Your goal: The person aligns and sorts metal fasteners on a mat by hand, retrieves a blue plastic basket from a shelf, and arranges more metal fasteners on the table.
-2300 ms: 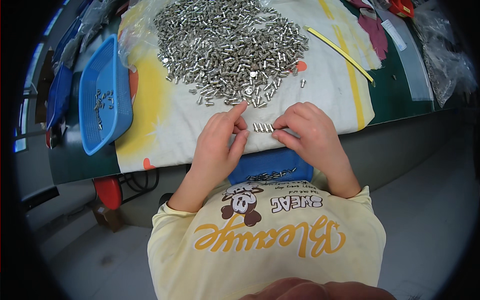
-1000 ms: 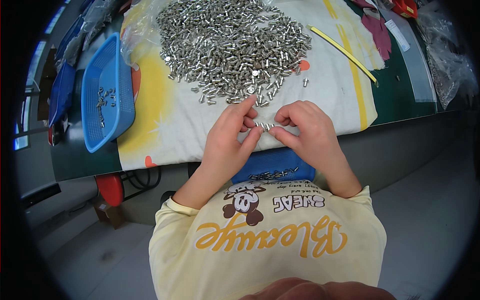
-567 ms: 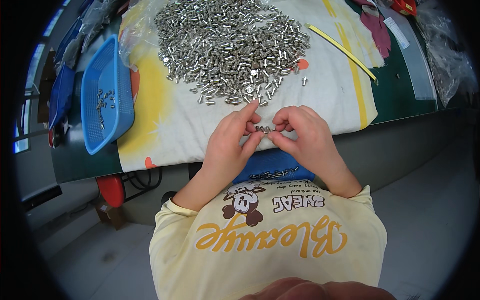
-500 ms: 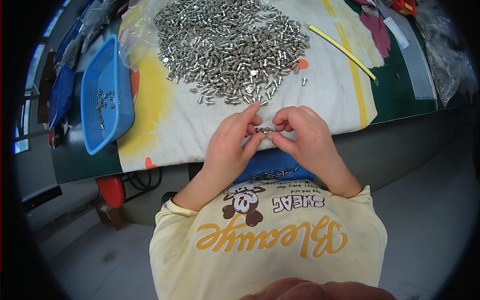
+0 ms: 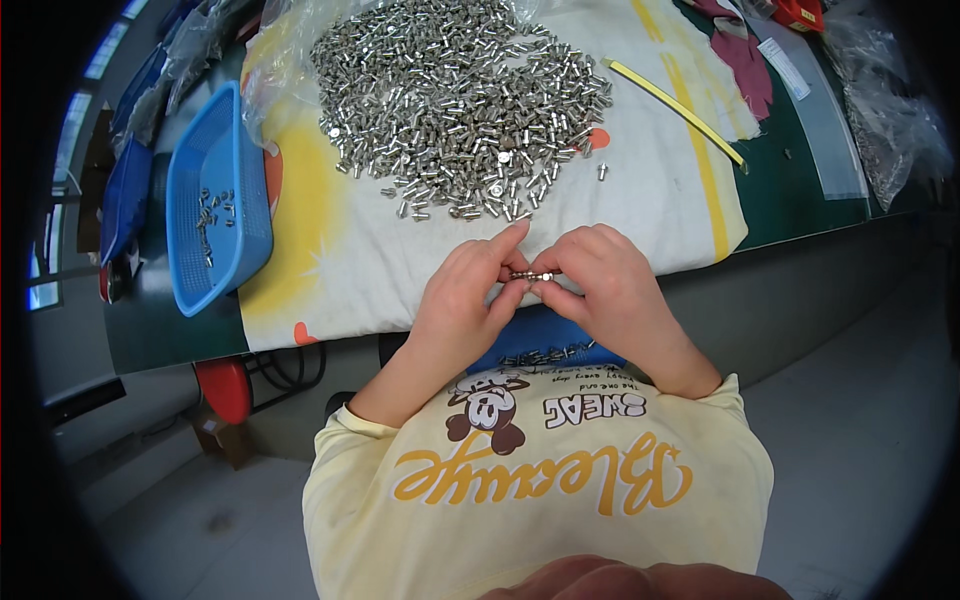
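Note:
My left hand (image 5: 462,288) and my right hand (image 5: 608,288) meet above the near edge of the cloth-covered table. Between their pinched fingertips is a short row of small silvery headed metal fasteners (image 5: 530,276), like rivets or screws; the fingers partly hide them. Just beyond lies a large loose pile of similar fasteners (image 5: 450,110), its near edge close to my left index fingertip. Below my hands, at my lap, a blue container (image 5: 548,330) holds several more fasteners, partly covered by my wrists and shirt.
A blue perforated basket (image 5: 228,280) with several fasteners stands at the left on the white and yellow cloth (image 5: 370,280). One fastener (image 5: 602,172) lies apart, right of the pile. Farther right are a yellow strip (image 5: 675,113) and clear plastic bags (image 5: 880,110). A red stool (image 5: 224,390) stands below.
The held fasteners now show as a straighter row between my fingertips, with a bright head at the right end. My hands have dropped slightly toward me, and the view has shifted a little.

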Available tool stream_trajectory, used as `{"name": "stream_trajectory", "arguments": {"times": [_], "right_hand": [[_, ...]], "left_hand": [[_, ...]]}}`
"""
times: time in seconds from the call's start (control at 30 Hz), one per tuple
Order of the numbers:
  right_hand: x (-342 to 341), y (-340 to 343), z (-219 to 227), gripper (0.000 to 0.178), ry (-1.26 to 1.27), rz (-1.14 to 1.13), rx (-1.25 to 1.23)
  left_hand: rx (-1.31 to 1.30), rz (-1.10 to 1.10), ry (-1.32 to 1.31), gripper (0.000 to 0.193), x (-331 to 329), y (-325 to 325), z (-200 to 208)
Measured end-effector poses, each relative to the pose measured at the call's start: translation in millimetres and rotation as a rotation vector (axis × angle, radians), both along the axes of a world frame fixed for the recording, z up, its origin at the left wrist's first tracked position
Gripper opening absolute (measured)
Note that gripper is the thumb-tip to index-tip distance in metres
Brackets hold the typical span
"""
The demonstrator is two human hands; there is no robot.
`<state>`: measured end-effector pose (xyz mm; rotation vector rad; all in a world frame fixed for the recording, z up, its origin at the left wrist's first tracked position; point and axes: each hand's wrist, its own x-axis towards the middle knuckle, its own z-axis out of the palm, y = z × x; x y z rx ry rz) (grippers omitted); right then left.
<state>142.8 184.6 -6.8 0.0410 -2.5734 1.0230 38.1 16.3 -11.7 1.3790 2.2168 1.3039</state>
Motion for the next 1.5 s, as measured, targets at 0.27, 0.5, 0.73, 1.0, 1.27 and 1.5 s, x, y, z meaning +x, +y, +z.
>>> {"name": "stream_trajectory", "arguments": {"times": [0.27,0.5,0.73,1.0,1.27,1.5], "right_hand": [[3,17,12,0.029,-0.098,0.171,-0.166],[-27,7,3,0.036,0.020,-0.123,0.046],[-20,12,-2,0.027,0.011,0.017,0.022],[-16,9,1,0.023,0.062,0.033,0.020],[-13,6,1,0.016,0.033,-0.020,0.056],[-10,9,0,0.023,0.023,0.031,0.036]], "left_hand": [[-0.085,-0.217,-0.189,0.070,-8,-9,20],[-0.041,0.045,0.203,0.067,-16,16,5],[-0.058,-0.045,0.017,0.067,-14,7,6],[0.012,-0.055,0.113,0.063,-12,3,4],[-0.055,0.019,0.137,0.063,-8,0,6],[-0.059,0.016,0.103,0.067,-7,-1,8]]}}
